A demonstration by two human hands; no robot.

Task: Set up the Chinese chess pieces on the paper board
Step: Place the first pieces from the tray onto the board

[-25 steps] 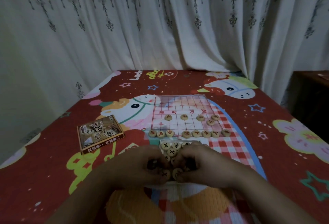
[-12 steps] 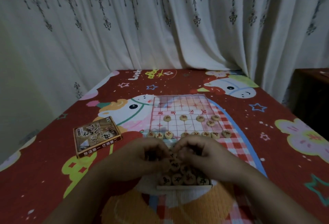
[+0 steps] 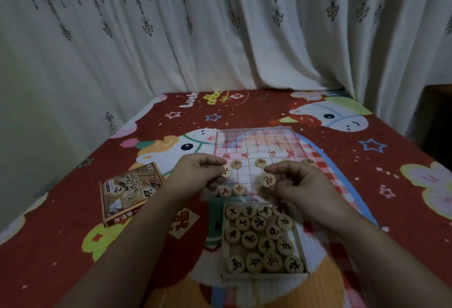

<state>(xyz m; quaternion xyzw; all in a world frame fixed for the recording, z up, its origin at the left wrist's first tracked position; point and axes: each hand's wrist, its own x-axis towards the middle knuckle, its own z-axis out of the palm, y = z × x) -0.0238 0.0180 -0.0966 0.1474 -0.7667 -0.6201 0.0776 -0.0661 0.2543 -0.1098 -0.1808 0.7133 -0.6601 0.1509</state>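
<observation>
A thin paper board (image 3: 256, 141) with a red grid lies on the red cloth. Several round wooden pieces (image 3: 236, 164) stand on its near rows. My left hand (image 3: 195, 173) pinches one red-marked piece (image 3: 227, 171) over the board's near left part. Over the near right part, my right hand (image 3: 300, 183) grips another red-marked piece (image 3: 267, 180). In front of the board sits an open tray (image 3: 300, 236) filled with several black-marked pieces (image 3: 259, 239).
The box lid (image 3: 129, 192) with printed artwork lies to the left of the board. A patterned red cloth (image 3: 367, 185) covers the surface. White curtains (image 3: 220, 26) hang behind, and a dark piece of furniture (image 3: 437, 117) stands at the right edge.
Both hands lifted out of the tray and moved forward over the board's near rows, each carrying a red-marked piece. The tray's black pieces are now uncovered.
</observation>
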